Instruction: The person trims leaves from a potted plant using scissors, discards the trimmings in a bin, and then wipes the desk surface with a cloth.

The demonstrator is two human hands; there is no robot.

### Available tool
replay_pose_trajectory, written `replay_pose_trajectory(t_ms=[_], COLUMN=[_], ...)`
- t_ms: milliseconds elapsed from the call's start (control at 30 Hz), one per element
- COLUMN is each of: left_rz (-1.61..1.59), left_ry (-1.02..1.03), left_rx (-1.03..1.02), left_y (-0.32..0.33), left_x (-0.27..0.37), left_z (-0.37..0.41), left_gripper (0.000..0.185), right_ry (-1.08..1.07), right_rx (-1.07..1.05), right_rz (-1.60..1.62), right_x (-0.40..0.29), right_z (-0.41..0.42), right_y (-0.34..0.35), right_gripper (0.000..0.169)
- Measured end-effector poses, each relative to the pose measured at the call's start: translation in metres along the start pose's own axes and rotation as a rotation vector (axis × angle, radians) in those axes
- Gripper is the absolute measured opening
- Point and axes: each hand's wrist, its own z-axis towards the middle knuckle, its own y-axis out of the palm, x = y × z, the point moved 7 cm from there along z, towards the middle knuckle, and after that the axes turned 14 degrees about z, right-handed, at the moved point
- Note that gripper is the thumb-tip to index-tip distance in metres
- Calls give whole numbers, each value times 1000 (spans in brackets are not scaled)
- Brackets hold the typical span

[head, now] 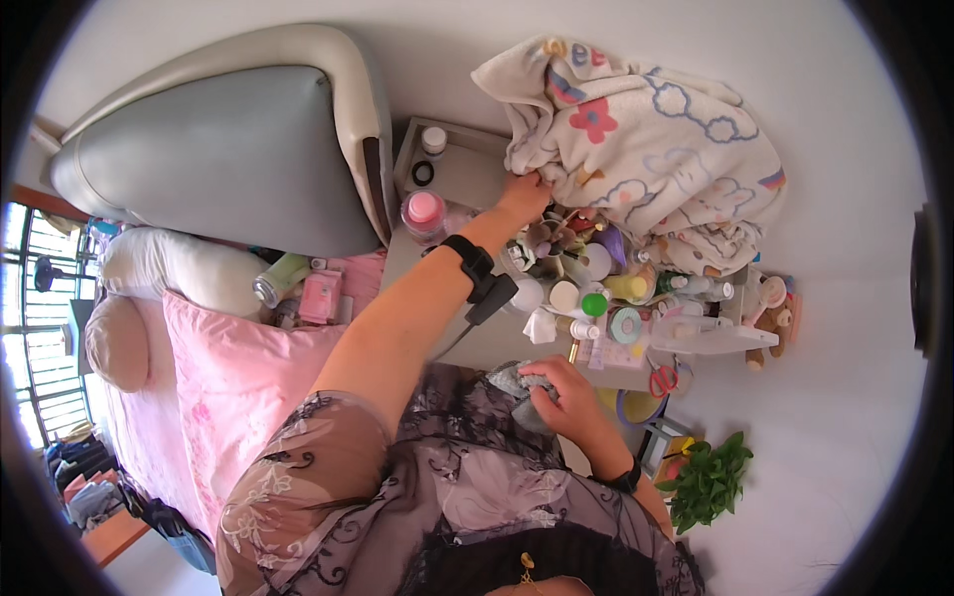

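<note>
My left hand (526,197) reaches far across the table, its fingers curled at the gathered lower corner of a cream fleece blanket (663,149). The blanket has printed flowers, clouds and rainbows and drapes over something hidden. Close to my body, my right hand (568,398) grips a crumpled grey cloth (531,387) in front of my lap. Just beyond my left wrist lies a grey tray (469,167) with a white-lidded jar (434,140) and a black ring (422,173). A pink-capped bottle (424,212) stands beside my left forearm.
Makeup brushes (551,235), a green-capped bottle (594,304), several jars and red-handled scissors (662,381) crowd the table right of my left arm. A potted plant (708,477) stands low at right. On the left are a bed with a pink pillow (246,365) and a grey padded headboard (216,156).
</note>
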Motion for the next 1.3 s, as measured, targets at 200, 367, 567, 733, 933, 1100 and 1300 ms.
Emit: replay_pose_trajectory(t_ms=[200,367,567,733,933,1100,1300], left_rz=[28,80,-182,-157,-1,673,971], left_ry=[-38,78,251,175,143,125,-112], left_rx=[-11,347,326,271,246,409,239], left_y=[-19,-37,-34,-27,-53,-119,-130], left_x=[-14,1,18,21,23,36,-12], left_z=[-21,-36,-16,-8,-15,-53,-38], left_gripper=[33,50,55,50,47,40,30], right_ry=[-15,-77,-165,-151,-266,-297,-516], right_rx=[-28,32,162,295,423,475,453], right_rz=[10,26,-9,-17,-86,-70,-410], right_x=[2,-6,-26,-30,-64,-72,-67], right_z=[13,21,28,36,70,110,210], right_y=[2,-7,-25,-46,-64,-77,-43], right_gripper=[26,27,26,24,23,22,19])
